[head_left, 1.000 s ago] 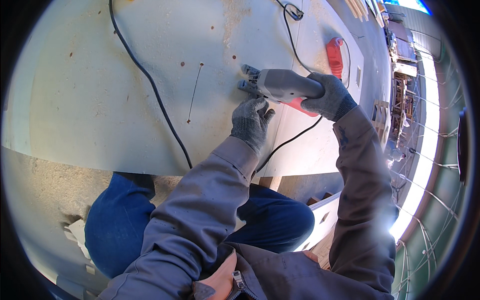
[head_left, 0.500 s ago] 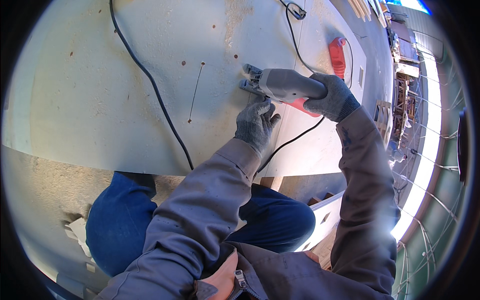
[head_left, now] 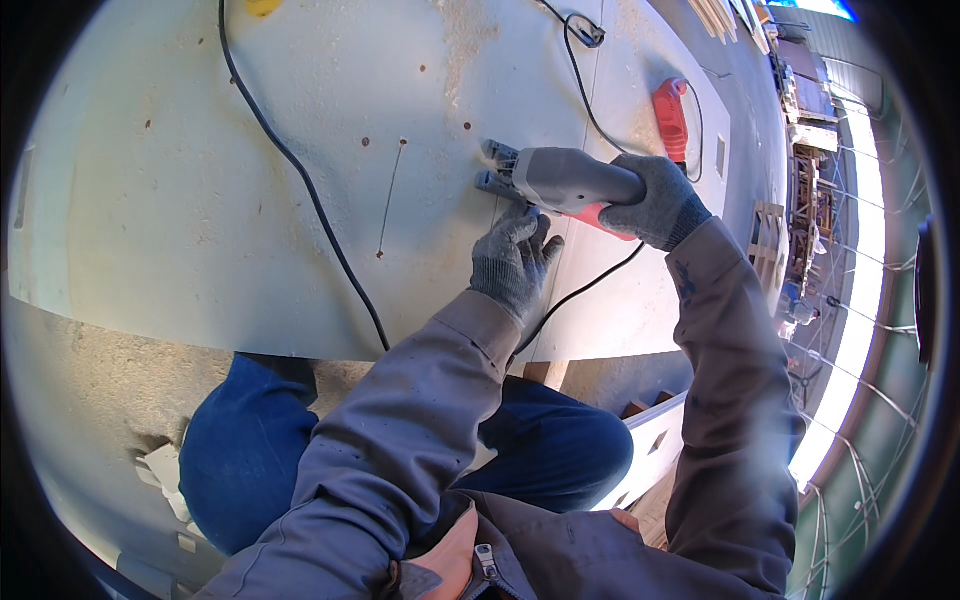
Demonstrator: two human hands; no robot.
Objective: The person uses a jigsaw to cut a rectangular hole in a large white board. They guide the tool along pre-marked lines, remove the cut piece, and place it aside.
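Note:
A grey and red jigsaw (head_left: 570,176) rests on the large pale panel (head_left: 230,270), its front end pointing left. My right hand (head_left: 662,203), in a grey work glove, is wrapped round the rear of its handle. Beside the jigsaw's base is my left hand (head_left: 508,262), gloved too, low over the panel with fingers slightly apart; its fingertips reach the tool's lower edge, though contact is hard to make out. Left of the jigsaw, a thin cut line (head_left: 391,198) runs between two small holes. Sawdust is scattered over the panel.
A black cable (head_left: 305,185) crosses the panel on the left; another cable (head_left: 575,293) passes beside my left hand. Farther off lies a red tool (head_left: 669,115) with a cord. Part of something yellow (head_left: 263,6) shows at the top edge. Wood offcuts (head_left: 165,475) lie on the floor.
The jigsaw and both hands sit slightly farther left in the picture, with my hold on it unchanged. The whole view has shifted a little, bringing the yellow thing into sight.

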